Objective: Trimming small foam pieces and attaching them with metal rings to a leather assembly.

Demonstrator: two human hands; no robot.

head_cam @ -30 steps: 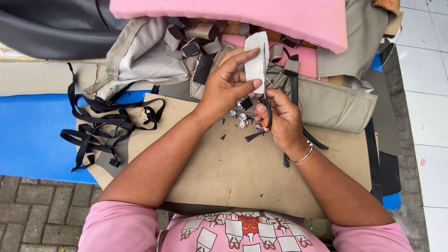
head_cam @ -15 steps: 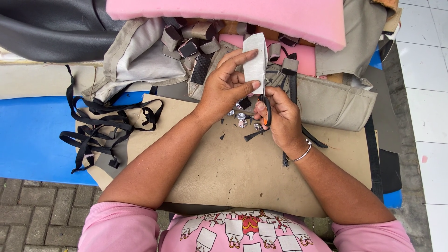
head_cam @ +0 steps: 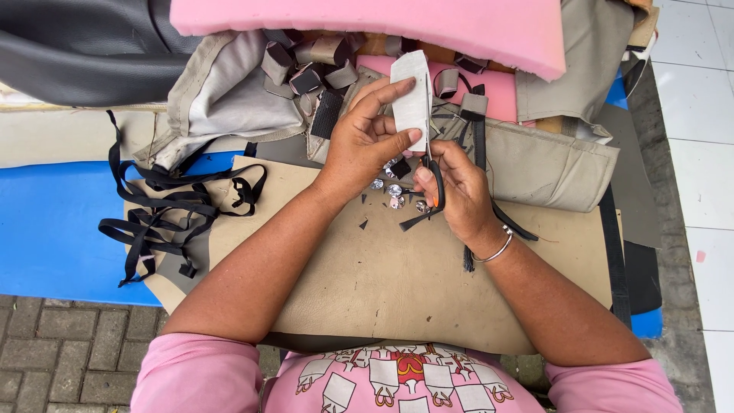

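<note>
1. Pink foam slab (head_cam: 367, 23): lies across the top of the view, over grey fabric covers (head_cam: 222, 99). Position unchanged from a second ago.
2. Tan sheet (head_cam: 382, 275): spread flat on the blue tabletop (head_cam: 53, 229); serves as the work surface. No shift.
3. Black strap tangle (head_cam: 164, 210): lies at the left edge of the tan sheet, well apart from both hands. Undisturbed.
4. Left hand (head_cam: 363, 145): clamped on the white strip, thumb and fingers pinching its lower part. Strip now stands more upright than a second ago.
5. Right hand (head_cam: 455, 191): closed around the handles of the black scissors (head_cam: 432, 195), just beside the left hand. Has edged closer to the strip; whether the blades are parted cannot be told.
6. White strip (head_cam: 413, 95): held in the air above the sheet, its lower edge at the scissors. The small change suggests cutting or trimming is under way at that edge.
7. Silver round pieces (head_cam: 391, 191): a small cluster on the sheet beneath the hands, with dark offcuts (head_cam: 363, 223) near. Unmoved.
</note>
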